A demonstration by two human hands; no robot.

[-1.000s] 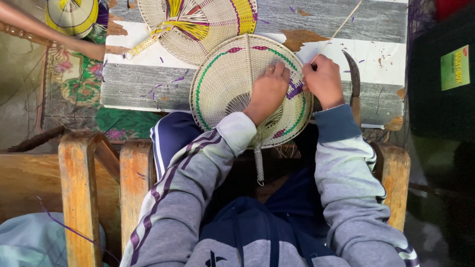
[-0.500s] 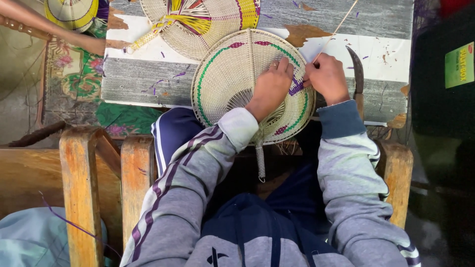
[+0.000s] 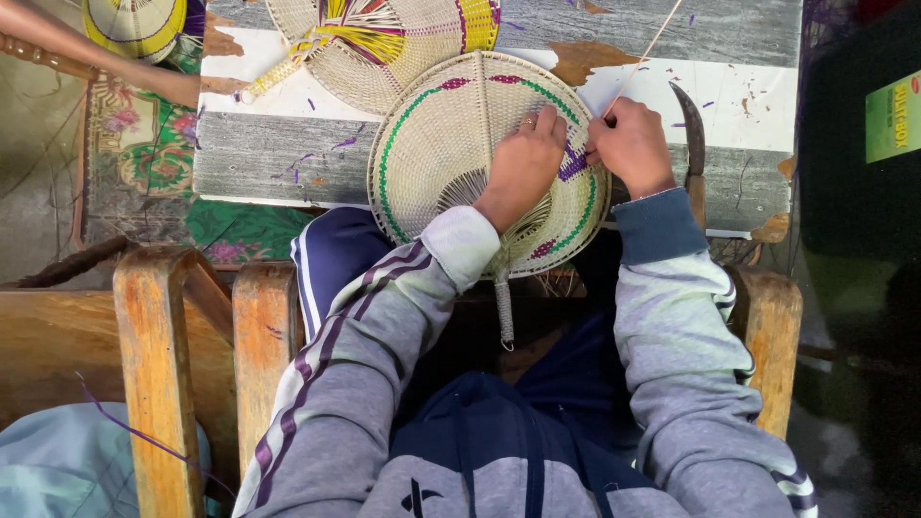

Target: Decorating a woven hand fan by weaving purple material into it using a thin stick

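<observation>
The round woven fan (image 3: 451,153) lies on the desk (image 3: 288,163) edge, nearly fully woven, the left hand (image 3: 523,163) pressing flat with open fingers while the right hand (image 3: 628,144) pinches a thin strip (image 3: 648,53) at the unfinished purple rim patch (image 3: 574,163).

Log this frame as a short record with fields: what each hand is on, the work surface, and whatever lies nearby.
left hand: flat on the round woven fan, fingers by its purple patch
right hand: at the fan's right edge, pinching a thin pale strip
surface: worn painted wooden table
nearby: curved knife right of the right hand; second woven fan with yellow centre behind
other person: an arm at the upper left
</observation>
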